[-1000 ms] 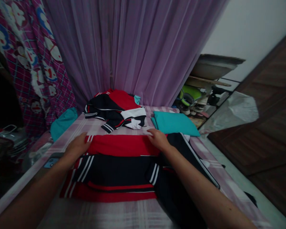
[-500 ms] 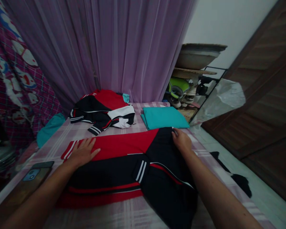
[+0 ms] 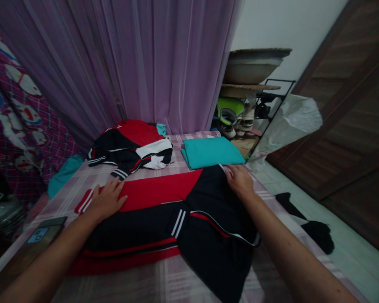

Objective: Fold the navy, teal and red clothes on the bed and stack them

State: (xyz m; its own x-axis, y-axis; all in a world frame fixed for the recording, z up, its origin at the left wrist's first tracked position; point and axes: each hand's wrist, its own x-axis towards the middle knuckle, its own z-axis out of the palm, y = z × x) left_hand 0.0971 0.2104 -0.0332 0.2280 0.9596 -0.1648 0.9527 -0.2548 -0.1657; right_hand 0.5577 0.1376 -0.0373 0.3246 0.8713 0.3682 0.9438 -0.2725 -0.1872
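Observation:
A red and dark navy jacket with white stripes lies folded lengthwise across the bed, its striped cuff laid over the middle. My left hand rests flat on the red part near the striped left end, fingers spread. At the far right edge, by the white-edged dark corner, my right hand has its fingers bent and closed on the jacket's fabric; the fingertips are partly hidden. Just beyond sits a folded turquoise cloth. A second red, navy and white jacket lies loosely bunched at the back left.
A phone lies by my left forearm on the checked bedsheet. Purple curtains hang behind the bed. To the right stand a rack with shoes, a basin and a plastic bag. Black cloth lies on the floor.
The view has shifted slightly, so most things sit further left. My right hand has moved a little rightward relative to the jacket's corner. My left hand stays on the red part.

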